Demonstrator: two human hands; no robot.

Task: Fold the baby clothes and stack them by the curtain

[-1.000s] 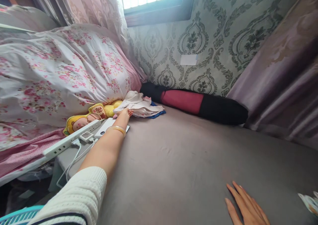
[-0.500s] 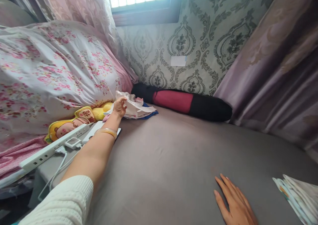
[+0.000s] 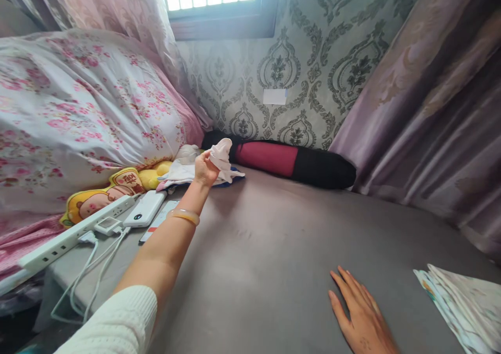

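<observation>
My left hand [image 3: 206, 169], at the end of an outstretched arm with a bangle on the wrist, is closed on a bunched white cloth [image 3: 221, 158]. I cannot make out whether the cloth is a garment. Beneath and beside it lies a small heap of clothes [image 3: 180, 173], white on top with blue at its edge. My right hand [image 3: 362, 312] rests flat on the grey bed sheet [image 3: 270, 270], its fingers stretched out and nothing in it. To the right of that hand lies a stack of folded patterned cloths [image 3: 465, 304].
A long black and red bolster-shaped bag [image 3: 270, 158] lies along the wall. At left are a power strip [image 3: 78, 234] with cables, a white power bank [image 3: 146, 208], a phone [image 3: 158, 222], a yellow plush toy [image 3: 97, 203] and a floral quilt [image 3: 90, 109]. Curtains [image 3: 391, 124] hang at right.
My left hand has moved right and lifted the bunched white cloth off the heap. The power bank and phone show more fully now. My right hand stays flat on the sheet.
</observation>
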